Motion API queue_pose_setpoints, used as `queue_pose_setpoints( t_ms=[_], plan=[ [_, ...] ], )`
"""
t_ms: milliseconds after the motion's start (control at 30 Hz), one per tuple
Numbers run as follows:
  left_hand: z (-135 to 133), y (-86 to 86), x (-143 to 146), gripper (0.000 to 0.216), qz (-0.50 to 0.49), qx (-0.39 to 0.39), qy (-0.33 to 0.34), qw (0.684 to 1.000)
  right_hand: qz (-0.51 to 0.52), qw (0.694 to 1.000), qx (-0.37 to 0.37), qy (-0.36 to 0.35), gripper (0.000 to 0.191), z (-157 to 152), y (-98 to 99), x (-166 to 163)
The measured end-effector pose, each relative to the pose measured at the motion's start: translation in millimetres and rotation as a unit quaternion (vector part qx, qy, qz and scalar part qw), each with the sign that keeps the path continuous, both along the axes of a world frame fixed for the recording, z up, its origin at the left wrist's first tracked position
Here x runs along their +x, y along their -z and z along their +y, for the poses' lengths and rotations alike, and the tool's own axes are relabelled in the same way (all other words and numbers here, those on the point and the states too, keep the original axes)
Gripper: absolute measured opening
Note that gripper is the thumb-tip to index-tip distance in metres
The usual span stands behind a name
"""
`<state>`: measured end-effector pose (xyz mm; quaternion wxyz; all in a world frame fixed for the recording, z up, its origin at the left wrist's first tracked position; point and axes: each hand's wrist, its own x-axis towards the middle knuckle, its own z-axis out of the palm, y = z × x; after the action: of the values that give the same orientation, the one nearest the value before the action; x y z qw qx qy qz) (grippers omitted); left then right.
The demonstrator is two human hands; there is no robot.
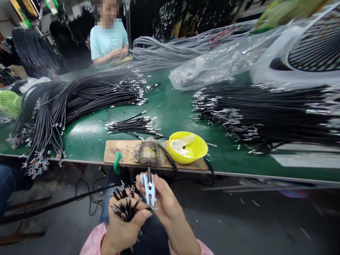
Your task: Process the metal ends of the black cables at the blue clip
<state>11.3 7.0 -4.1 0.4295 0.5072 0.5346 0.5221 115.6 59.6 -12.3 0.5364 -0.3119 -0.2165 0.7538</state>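
My left hand (124, 226) is closed around a bundle of short black cables (124, 209) whose stripped ends stick up. One cable end from it points toward a light blue plastic clip (150, 191), which looks like a clothespin. Thumb and fingers of my right hand (166, 198) are closed on that clip. The clip sits at the metal shaft (149, 171) of a small motor (147, 152). That motor is fixed on a wooden board (117, 147) at the table edge. Whether the cable end touches the clip, I cannot tell.
A green clamp (117, 163) grips the board beside a yellow bowl (199, 150) with white material inside. Short cables (132, 125) lie behind it on the green table (170, 106). Large black cable bundles (87, 88) flank them. Across the table sits a person (108, 39). A fan (313, 46) stands right.
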Motion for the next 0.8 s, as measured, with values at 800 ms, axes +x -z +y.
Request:
queue_pose_setpoints(
  t_ms=[800],
  plan=[
    [-38.2,7.5,-5.8,0.008,0.025,-0.162,-0.011,0.986,-0.419,0.844,0.306,0.136,0.025,-49.6,-9.4,19.4]
  ],
)
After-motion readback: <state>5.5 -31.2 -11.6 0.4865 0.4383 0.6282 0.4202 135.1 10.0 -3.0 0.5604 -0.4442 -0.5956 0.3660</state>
